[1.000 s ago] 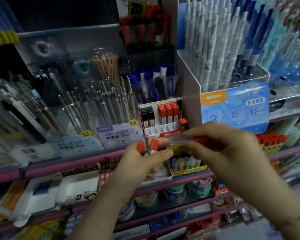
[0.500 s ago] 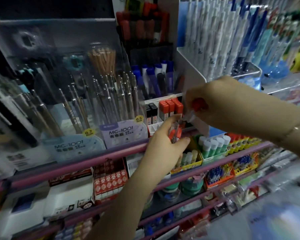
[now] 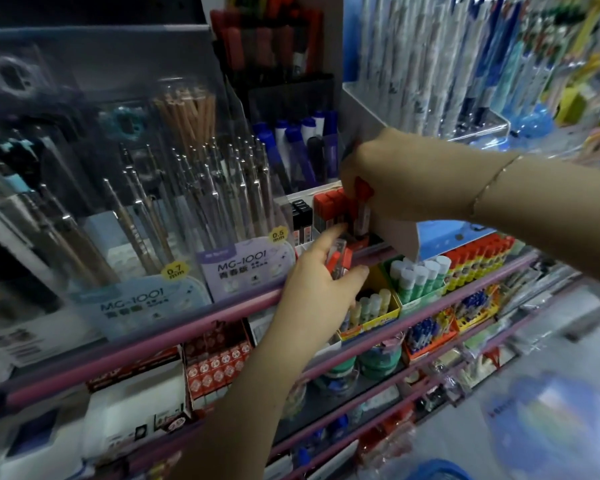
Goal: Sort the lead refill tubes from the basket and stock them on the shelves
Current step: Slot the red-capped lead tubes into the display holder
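Right hand (image 3: 392, 174) has risen to white display box (image 3: 303, 197), pinching clear red-capped lead tube (image 3: 362, 211), probably slotting it; left hand (image 3: 321, 292) grips spare tubes (image 3: 338, 258).

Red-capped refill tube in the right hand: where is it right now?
Head view, centre-right: the right hand holds the red-capped tube upright at the right end of the red-capped row in the white display box, beside the black-capped tubes.

Glue sticks (image 3: 418, 277) in boxes; mechanical pencils (image 3: 201, 202), probably, behind clear display.
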`<move>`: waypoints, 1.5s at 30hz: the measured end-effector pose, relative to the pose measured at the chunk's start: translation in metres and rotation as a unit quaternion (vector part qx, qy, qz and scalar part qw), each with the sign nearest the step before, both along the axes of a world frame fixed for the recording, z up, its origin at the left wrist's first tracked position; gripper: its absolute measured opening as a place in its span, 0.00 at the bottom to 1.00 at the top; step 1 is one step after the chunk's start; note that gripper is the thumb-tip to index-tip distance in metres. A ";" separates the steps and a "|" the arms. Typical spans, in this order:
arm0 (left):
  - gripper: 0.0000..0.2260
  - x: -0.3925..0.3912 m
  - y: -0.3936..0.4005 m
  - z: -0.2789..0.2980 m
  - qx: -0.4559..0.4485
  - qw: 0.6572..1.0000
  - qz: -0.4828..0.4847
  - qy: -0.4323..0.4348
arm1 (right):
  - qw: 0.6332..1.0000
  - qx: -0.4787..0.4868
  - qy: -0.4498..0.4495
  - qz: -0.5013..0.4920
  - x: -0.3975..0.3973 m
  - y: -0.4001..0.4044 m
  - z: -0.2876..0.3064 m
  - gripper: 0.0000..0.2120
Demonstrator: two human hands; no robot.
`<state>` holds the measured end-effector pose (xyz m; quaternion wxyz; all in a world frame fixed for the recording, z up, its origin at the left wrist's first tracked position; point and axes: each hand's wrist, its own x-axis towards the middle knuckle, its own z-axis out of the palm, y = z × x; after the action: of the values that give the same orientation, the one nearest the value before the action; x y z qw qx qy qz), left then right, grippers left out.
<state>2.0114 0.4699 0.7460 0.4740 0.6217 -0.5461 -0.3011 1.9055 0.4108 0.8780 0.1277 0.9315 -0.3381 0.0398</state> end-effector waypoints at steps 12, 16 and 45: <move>0.23 -0.008 0.008 -0.010 -0.021 0.997 0.027 -0.070 | 1.000 0.021 0.006 0.015 0.004 -0.007 0.004 0.10; 0.23 -0.008 0.008 -0.013 -0.037 0.995 0.030 -0.084 | 1.000 0.007 0.026 -0.001 0.006 -0.010 -0.001 0.11; 0.12 -0.020 0.004 -0.010 -0.036 0.991 0.043 -0.121 | 0.976 -0.204 0.025 0.075 -0.020 0.006 -0.065 0.18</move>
<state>1.9915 0.4737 0.7363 0.4391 0.6593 -0.5822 -0.1835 1.8859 0.4166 0.8127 0.3199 0.9093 -0.2490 0.0941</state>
